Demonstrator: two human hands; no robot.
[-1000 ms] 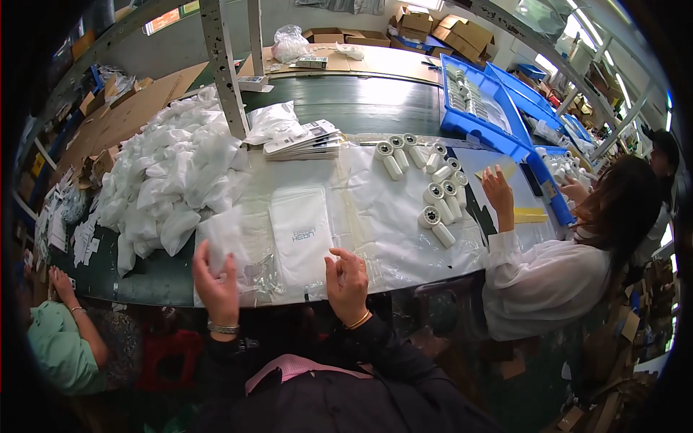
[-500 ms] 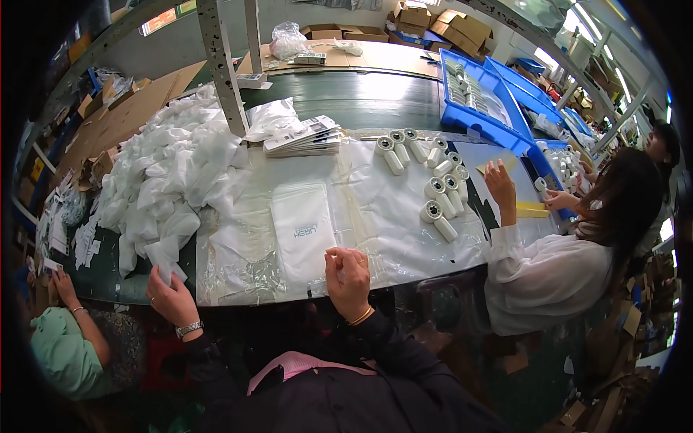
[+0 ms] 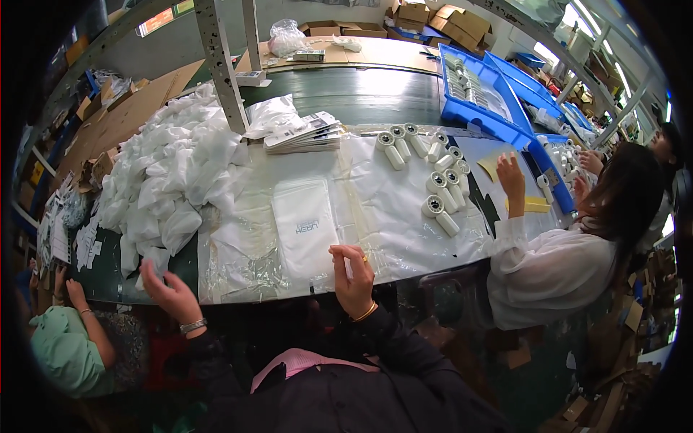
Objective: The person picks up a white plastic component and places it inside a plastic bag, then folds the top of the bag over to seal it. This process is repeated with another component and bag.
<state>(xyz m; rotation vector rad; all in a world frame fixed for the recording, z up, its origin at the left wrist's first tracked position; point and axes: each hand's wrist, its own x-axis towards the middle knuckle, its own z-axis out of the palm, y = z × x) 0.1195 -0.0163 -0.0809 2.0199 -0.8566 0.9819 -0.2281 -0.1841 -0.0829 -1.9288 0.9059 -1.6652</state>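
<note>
Nearby, white bundles [image 3: 170, 162], flat bags [image 3: 297, 202], post [image 3: 219, 65], left hand [image 3: 173, 296] spread, right hand [image 3: 354, 286], closure unclear

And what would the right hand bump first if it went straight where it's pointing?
The right hand would probably meet the flat stack of white, rectangular, plastic-looking bags first, though its height above them is unclear.

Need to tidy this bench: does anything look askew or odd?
The printed-card stack looks askew: its upper pieces fan out unevenly. The heap of white bags is jumbled, unlike the neatly piled flat white bags.
</note>
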